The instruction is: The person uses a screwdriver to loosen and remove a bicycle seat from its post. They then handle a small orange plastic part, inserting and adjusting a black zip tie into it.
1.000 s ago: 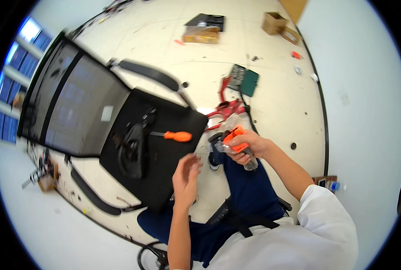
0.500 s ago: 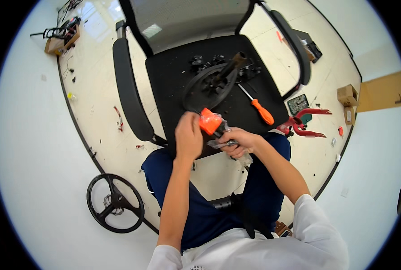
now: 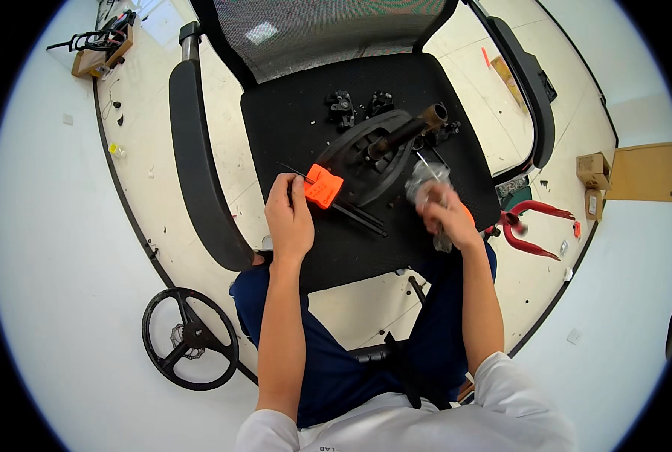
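Note:
My left hand [image 3: 289, 218] pinches a hex key set, several black keys in an orange holder [image 3: 323, 187], above the near left part of the chair seat. Its long keys point toward the seat's middle. A crumpled clear plastic bag [image 3: 425, 181] is gripped in my right hand [image 3: 447, 211], which is smeared by motion. Under that hand lies a screwdriver, mostly covered; its shaft and a bit of orange handle show. Between my hands, farther off, rests a black part with a flat oval base and an upright tube [image 3: 410, 134].
Small black mechanical parts [image 3: 341, 107] sit toward the back of the seat [image 3: 279, 128]. Armrests [image 3: 200, 166] rise on both sides. A red fork [image 3: 528, 218] stands at the right. A black three-spoke wheel [image 3: 189, 335] leans at the lower left. Cardboard boxes [image 3: 594, 172] stand along the right wall.
My hands have drawn apart. The bag has come off the hex key set and moved right with my right hand; the left now holds the set alone, its keys uncovered.

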Available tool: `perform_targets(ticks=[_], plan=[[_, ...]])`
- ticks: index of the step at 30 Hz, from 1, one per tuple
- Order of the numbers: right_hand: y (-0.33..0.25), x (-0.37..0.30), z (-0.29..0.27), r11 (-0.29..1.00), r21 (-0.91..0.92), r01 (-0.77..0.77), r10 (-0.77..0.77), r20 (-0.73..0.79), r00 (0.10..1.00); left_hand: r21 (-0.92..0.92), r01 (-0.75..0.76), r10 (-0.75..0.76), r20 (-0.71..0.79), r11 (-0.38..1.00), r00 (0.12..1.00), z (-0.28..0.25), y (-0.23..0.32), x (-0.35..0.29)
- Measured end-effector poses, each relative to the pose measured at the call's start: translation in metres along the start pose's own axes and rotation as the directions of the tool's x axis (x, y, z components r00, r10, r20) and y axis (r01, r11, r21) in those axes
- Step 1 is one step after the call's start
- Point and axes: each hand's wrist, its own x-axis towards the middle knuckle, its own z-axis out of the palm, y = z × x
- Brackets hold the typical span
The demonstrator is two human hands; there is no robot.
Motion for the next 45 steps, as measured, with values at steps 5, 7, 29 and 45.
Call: perform_targets(ticks=[5,7,29,45], plan=[[-0.004,0.017,0.009,0.916,-0.075,0.394,-0.388,-0.419,0.821,0.015,-0.028,0.026,0.103,1.0,0.994,-0.003,0.002,-0.004],[-0.009,0.014,0.014,0.83,-0.328,0.451,-0.557,-0.531,0.639,0.029,-0.011,0.008,0.121,1.0,0.993,-0.004,0.006,-0.007],[-0.025,0.002,0.034,0.446,-0.796,0.409,-0.882,-0.314,0.352,-0.04,-0.069,0.072,0.058,0.997,0.996,0.0,0.011,-0.008],[0.019,-0.003,0.096,0.937,-0.198,0.286,-0.292,0.002,0.957,0.021,-0.069,0.065,0.151,0.997,0.986,0.011,0.01,-0.01]])
